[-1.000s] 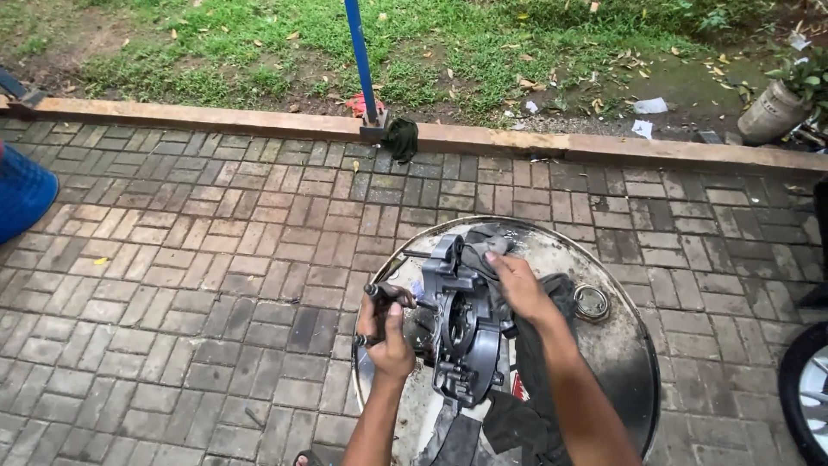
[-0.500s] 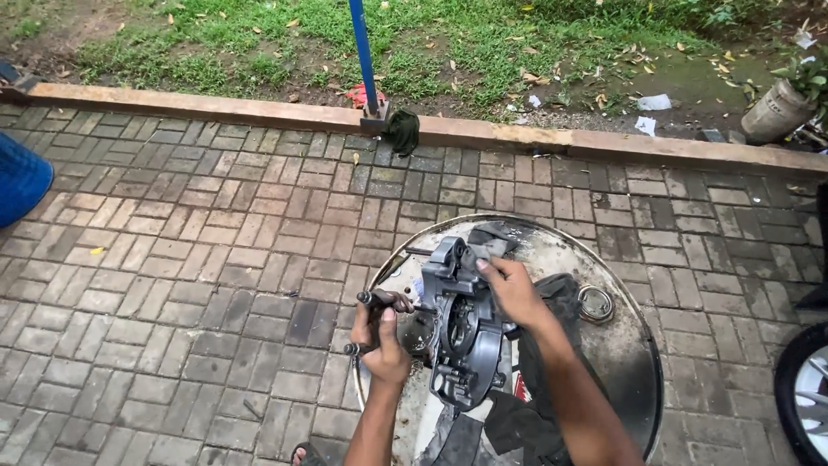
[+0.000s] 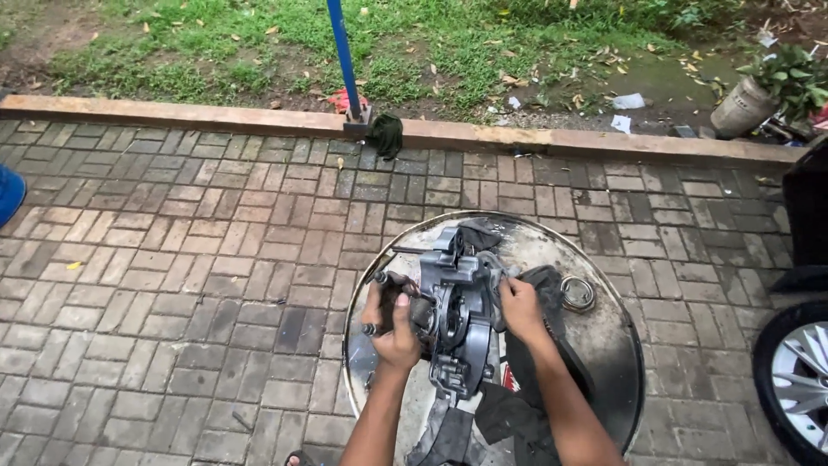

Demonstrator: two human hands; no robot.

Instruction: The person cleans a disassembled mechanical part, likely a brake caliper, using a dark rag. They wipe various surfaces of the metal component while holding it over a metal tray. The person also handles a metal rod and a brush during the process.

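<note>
The left hand [image 3: 395,332] has its fingers curled shut around a dark stubby part on the left flank of the engine case [image 3: 461,319]. The right hand [image 3: 520,308] lies on the case's right side, fingers bent and pressed against the metal; how tightly they grip cannot be told. The case is grey cast metal, ribbed and greasy, standing at the middle of a round, dented metal drum top [image 3: 604,345]. Black rags [image 3: 526,406] lie crumpled beside it, and a small metal ring [image 3: 577,292] sits near the right rim. Brick paving [image 3: 172,259] lies open to the left; a wheel [image 3: 798,380] crowds the right edge.
</note>
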